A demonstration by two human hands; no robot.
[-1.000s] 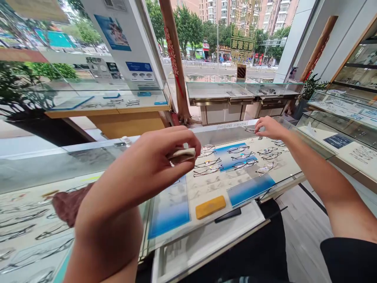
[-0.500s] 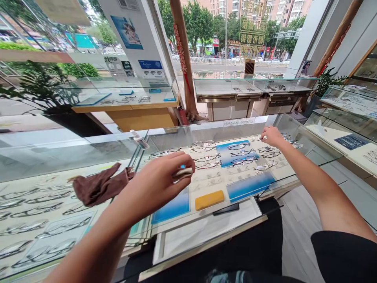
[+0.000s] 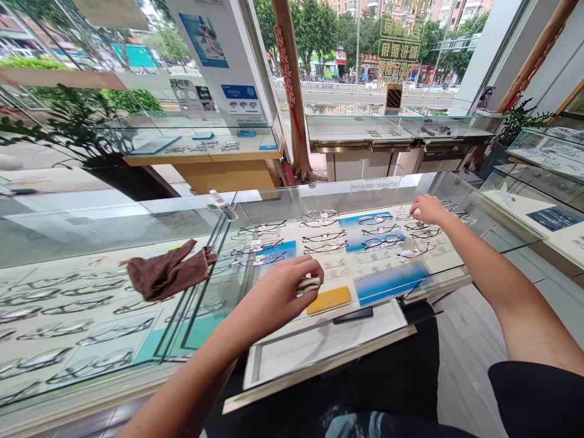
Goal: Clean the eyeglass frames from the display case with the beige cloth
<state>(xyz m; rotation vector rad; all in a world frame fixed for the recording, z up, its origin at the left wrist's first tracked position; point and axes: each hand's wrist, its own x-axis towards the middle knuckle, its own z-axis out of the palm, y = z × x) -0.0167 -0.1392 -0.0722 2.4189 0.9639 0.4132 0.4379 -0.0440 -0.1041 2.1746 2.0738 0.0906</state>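
My left hand [image 3: 285,289] is closed around a small pale folded piece [image 3: 309,285], perhaps cloth, above the front part of the glass display counter [image 3: 314,193]. Farther off on the right, my right hand [image 3: 429,210] reaches over the counter's glass top, its fingers curled together. Whatever it pinches is too small to make out. Beneath the glass lie rows of eyeglasses [image 3: 382,241], some on blue cards. A yellow glasses case [image 3: 328,300] shows just right of my left hand.
A crumpled brown cloth [image 3: 166,274] lies on the counter at left, with a small white spray bottle [image 3: 223,205] behind it. An open white drawer [image 3: 319,350] sticks out toward me; a dark flat object [image 3: 353,314] is at its back. More display cases [image 3: 365,131] stand by the window.
The view has shifted slightly. My left hand has moved right, close to the yellow case, still holding the pale piece. My right hand stays over the counter's far right part.
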